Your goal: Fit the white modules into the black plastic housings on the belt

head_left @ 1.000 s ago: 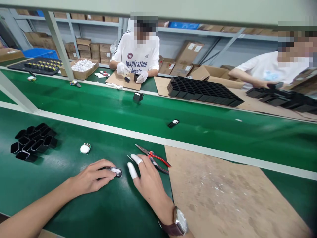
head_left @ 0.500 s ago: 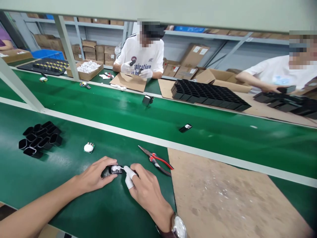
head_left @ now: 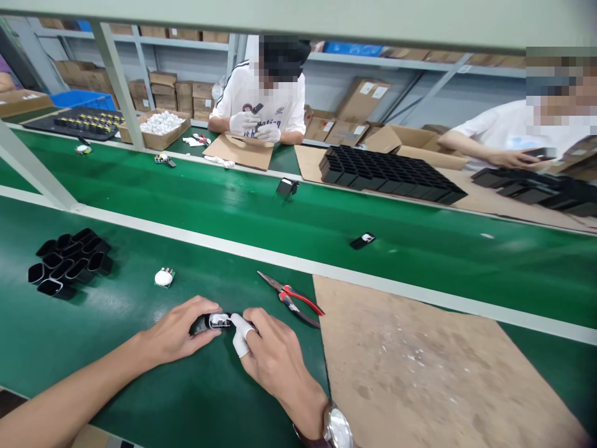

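A small black housing [head_left: 218,321] with white material in its opening lies between my hands over the green table. My left hand [head_left: 184,330] grips its left end between thumb and fingers. At its right end is my right hand [head_left: 268,348], with white covers on thumb and forefinger pressed together at the opening; what they pinch is too small to make out. Red-handled pliers [head_left: 291,298] lie just beyond my right hand. A small circuit board with a white dome [head_left: 163,277] sits beyond my left hand. Several black hollow cases [head_left: 69,261] stand grouped at the left.
Brown cardboard [head_left: 420,361] covers the table at right. Past a pale rail [head_left: 196,238], a green belt [head_left: 224,199] carries a black part [head_left: 363,241] and other pieces. Two people work opposite, near a large block of black cases [head_left: 387,174]. A metal post [head_left: 116,81] rises at left.
The black parts on the belt have shifted right. The person opposite has brought both gloved hands closer together. My hands keep nearly the same pose at the housing.
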{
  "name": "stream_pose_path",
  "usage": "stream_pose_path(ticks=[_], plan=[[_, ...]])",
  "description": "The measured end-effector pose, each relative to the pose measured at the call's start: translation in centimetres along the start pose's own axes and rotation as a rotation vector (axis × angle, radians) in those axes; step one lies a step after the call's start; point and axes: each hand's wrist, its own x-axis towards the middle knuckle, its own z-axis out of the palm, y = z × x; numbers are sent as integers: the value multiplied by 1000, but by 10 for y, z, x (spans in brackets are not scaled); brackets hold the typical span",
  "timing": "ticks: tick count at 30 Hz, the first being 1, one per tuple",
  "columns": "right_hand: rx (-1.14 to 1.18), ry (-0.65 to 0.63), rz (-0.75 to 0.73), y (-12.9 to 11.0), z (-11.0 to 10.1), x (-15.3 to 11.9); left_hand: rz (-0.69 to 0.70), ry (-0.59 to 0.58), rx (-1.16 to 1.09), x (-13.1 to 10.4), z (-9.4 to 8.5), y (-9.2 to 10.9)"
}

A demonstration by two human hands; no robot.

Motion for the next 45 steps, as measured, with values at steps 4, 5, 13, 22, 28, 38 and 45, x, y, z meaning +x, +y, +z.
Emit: stream_pose_path(ticks=[4,5,13,22,28,38,45], plan=[[-32,-29,-27,-1,-4,1,138,-17,43,6,-4,1],[-34,-35,-37,0,-5,2,179,-9,47,7,-4,1],[-43,50,202,35,14,-8,80,-28,68,6,-5,1],[-122,-16,187,26,28,-5,264,1,162,0,-11,-4],[-36,-7,74,16,29,-6,-77,99,-153,8,-6,-1],[-28,-87,48,7,29,-6,-717,241,-765,44,-26,3],[-15,-144,36,8,32,-7,-524,333,83,134,-83,-72]])
